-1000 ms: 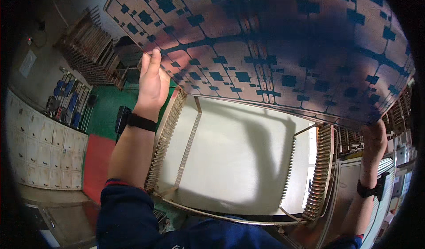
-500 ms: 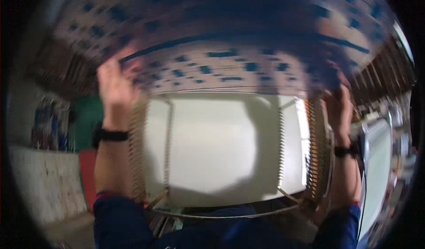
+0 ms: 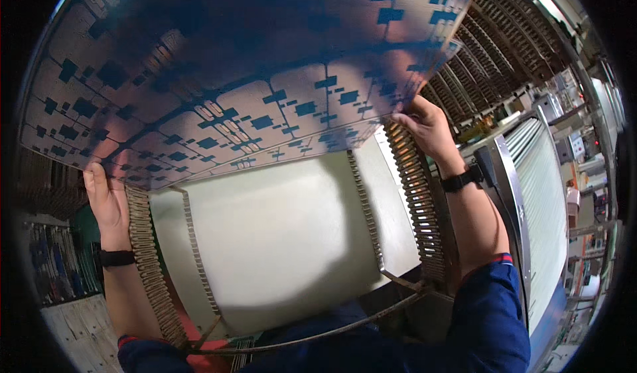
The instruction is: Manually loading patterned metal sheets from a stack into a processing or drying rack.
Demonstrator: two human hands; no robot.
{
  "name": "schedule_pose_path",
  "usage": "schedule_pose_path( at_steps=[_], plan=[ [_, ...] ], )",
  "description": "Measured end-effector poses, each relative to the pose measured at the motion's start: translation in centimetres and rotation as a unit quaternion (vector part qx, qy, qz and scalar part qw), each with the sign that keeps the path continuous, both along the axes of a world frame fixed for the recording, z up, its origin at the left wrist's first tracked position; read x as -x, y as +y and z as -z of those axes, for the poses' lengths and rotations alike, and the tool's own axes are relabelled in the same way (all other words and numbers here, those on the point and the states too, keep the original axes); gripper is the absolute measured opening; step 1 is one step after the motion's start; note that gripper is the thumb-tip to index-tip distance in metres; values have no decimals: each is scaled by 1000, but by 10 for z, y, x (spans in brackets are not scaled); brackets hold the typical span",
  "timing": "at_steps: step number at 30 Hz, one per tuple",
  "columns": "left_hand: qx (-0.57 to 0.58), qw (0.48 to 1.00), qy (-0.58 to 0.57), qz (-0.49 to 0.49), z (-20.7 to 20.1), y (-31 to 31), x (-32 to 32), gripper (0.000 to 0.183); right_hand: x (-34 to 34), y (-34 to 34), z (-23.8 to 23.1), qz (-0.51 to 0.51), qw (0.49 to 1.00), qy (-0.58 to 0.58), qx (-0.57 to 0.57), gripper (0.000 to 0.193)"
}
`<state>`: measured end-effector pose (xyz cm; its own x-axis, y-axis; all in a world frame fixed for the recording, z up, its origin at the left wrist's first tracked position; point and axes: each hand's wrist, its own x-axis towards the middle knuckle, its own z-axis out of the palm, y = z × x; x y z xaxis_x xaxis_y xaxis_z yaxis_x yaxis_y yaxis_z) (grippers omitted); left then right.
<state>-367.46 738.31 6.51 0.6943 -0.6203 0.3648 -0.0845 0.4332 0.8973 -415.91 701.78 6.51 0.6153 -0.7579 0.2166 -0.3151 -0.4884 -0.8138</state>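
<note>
A large printed circuit board panel (image 3: 219,108), copper-coloured with blue rectangles and lines, fills the upper part of the view and is tilted. My left hand (image 3: 106,204) grips its near left edge, with part of the fingers hidden by the panel. At the right edge, my right hand (image 3: 431,131) pinches the panel between thumb and fingers. Below it stands a slotted rack with ridged side rails, the left rail (image 3: 151,267) and the right rail (image 3: 413,187). A white surface (image 3: 272,234) shows between these rails, partly in shadow.
To the right runs a metal-framed unit with pale parallel rods (image 3: 541,207). Further slotted racks (image 3: 494,55) stand behind at the upper right. A curved bar (image 3: 332,330) crosses the rack's near side. Bundled rods (image 3: 60,260) and a pale board (image 3: 83,326) are at left.
The view has swung, and the panel now appears tilted, lower at the left and higher at the right. Both hands still hold its edges. The earlier blur has cleared.
</note>
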Motion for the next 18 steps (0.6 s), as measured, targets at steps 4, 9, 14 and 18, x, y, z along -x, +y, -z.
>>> schedule_pose_path(
  at_steps=[4, 9, 14, 18],
  plan=[
    [-4, 1000, 8, 20, -1, 3, -2, 48, 0, -5, 4, -44, 993, -67, -84, 22],
    [-13, 999, 28, -8, -17, -2, 9, 59, -1, -8, 7, -63, 989, -89, -102, 21],
    [-9, 998, 49, -28, -10, 2, 8, 60, -15, 1, 18, -8, 956, -238, -174, 22],
    [3, 998, 56, -40, -8, 3, 7, 59, -15, 4, 17, -8, 962, -223, -156, 24]
  ],
)
